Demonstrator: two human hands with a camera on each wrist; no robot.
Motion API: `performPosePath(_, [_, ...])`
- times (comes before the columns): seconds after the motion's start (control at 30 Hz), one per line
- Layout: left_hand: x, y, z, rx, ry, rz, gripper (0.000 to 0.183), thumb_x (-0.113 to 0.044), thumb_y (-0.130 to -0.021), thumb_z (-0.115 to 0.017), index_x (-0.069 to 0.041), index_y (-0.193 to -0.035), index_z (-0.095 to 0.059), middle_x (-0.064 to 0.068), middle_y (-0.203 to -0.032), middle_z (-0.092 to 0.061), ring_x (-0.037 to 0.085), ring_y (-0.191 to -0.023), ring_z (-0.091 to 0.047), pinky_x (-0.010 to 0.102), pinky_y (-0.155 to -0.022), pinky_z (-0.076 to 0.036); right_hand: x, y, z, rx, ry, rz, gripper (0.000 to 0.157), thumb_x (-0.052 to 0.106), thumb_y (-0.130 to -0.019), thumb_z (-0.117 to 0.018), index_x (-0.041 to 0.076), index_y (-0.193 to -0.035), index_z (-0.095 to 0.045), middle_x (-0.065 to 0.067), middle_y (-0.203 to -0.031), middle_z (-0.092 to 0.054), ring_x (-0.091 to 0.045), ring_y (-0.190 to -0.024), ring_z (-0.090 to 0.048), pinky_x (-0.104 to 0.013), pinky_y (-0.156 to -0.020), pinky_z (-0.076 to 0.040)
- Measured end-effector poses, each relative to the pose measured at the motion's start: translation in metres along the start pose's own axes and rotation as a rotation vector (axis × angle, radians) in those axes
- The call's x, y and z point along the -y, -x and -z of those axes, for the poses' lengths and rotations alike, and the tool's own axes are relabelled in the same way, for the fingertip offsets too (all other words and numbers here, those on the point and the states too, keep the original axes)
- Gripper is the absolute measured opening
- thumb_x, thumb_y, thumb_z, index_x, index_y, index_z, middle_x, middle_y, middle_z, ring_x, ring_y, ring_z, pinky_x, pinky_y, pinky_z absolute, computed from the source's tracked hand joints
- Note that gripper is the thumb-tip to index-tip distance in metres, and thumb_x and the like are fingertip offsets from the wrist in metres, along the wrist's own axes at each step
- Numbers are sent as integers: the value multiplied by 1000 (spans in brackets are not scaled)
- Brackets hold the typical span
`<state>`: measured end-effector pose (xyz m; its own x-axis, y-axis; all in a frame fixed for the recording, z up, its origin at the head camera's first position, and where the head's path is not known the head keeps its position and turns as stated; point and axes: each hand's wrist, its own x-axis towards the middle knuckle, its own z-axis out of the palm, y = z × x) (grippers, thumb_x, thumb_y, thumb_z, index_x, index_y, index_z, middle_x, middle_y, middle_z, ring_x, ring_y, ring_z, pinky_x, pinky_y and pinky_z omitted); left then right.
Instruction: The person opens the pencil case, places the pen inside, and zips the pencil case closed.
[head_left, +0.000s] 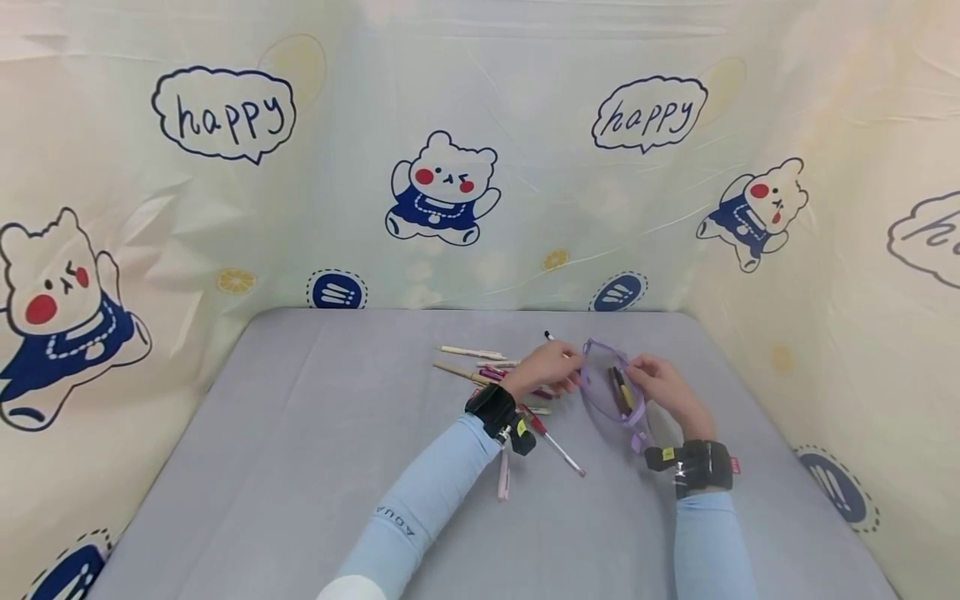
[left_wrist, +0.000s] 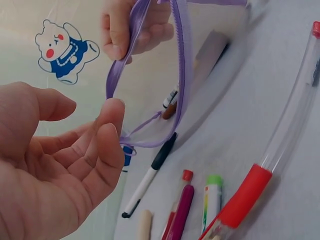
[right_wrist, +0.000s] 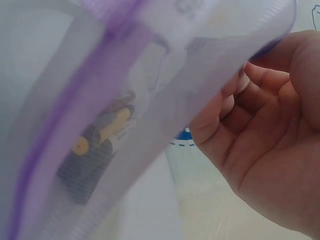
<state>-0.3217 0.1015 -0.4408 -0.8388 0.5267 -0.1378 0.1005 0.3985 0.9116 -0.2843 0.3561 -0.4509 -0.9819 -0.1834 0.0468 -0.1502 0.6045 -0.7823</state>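
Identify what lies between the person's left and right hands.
A clear, purple-edged pouch with pens inside lies between the left hand and the right hand, as the head view shows.

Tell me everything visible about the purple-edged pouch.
The pouch is see-through, plastic-looking, with purple edging and a purple zip, unzipped. It is right of the loose pens, mouth gaping toward the left hand, whose contact with it is unclear. The right hand pinches its edge. Inside lie dark and yellow pens.
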Motion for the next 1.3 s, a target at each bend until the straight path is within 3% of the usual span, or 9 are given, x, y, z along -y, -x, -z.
performPosePath(0.1, [-1, 6, 4, -9, 2, 6, 37, -33, -102, -49, -8, -128, -60, 8, -94, -73, 18, -76, -71, 39, -74, -59, 0, 0, 1, -3, 0, -8, 28, 17, -101, -52, -8, -111, -58, -12, -82, -60, -11, -67, -56, -28, -60, -51])
performPosePath(0.37, [-1, 18, 15, 2, -73, -18, 34, -32, -102, -48, -10, -126, -58, 2, -90, -72, 24, -80, -73, 41, -75, -58, 1, 2, 3, -2, 29, -14, 30, 19, -102, -51, -8, -112, -58, -16, -86, -61, -15, -70, -56, -32, -62, -52])
performPosePath(0.57, [5, 34, 24, -6, -140, -31, 31, -32, -101, -50, -12, -122, -59, 4, -94, -72, 23, -78, -70, 35, -67, -56, 4, 1, 3, 1, 64, -50, 31, 22, -102, -52, -5, -113, -59, -16, -91, -62, -17, -75, -56, -29, -65, -50])
performPosePath(0.77, [14, 59, 34, -15, -263, -26, 31, -34, -101, -49, -13, -122, -59, 12, -101, -72, 23, -78, -67, 31, -63, -51, 7, -1, 3, 10, 72, -55, 30, 23, -102, -52, -4, -113, -60, -13, -91, -62, -14, -74, -55, -29, -66, -50])
performPosePath(1.03, [12, 84, 43, -71, -467, -41, 33, -32, -101, -50, -12, -123, -60, 1, -95, -68, 12, -66, -55, 25, -56, -42, 6, -2, 2, 19, 52, -49, 30, 23, -101, -53, -5, -111, -60, -9, -86, -61, -14, -72, -55, -29, -64, -50])
performPosePath(1.17, [13, 94, 46, -95, -516, -62, 33, -32, -101, -51, -11, -124, -60, 4, -105, -68, 12, -71, -54, 23, -61, -44, 4, -2, 1, 15, 55, -65, 30, 23, -101, -52, -5, -112, -60, -7, -85, -60, -14, -71, -54, -29, -64, -50])
performPosePath(1.3, [17, 103, 50, -117, -539, -84, 30, -30, -100, -52, -10, -120, -61, 4, -101, -67, 12, -72, -54, 23, -61, -44, 1, -2, 0, 8, 61, -63, 31, 24, -101, -52, -5, -112, -60, -11, -88, -61, -15, -73, -55, -29, -65, -50])
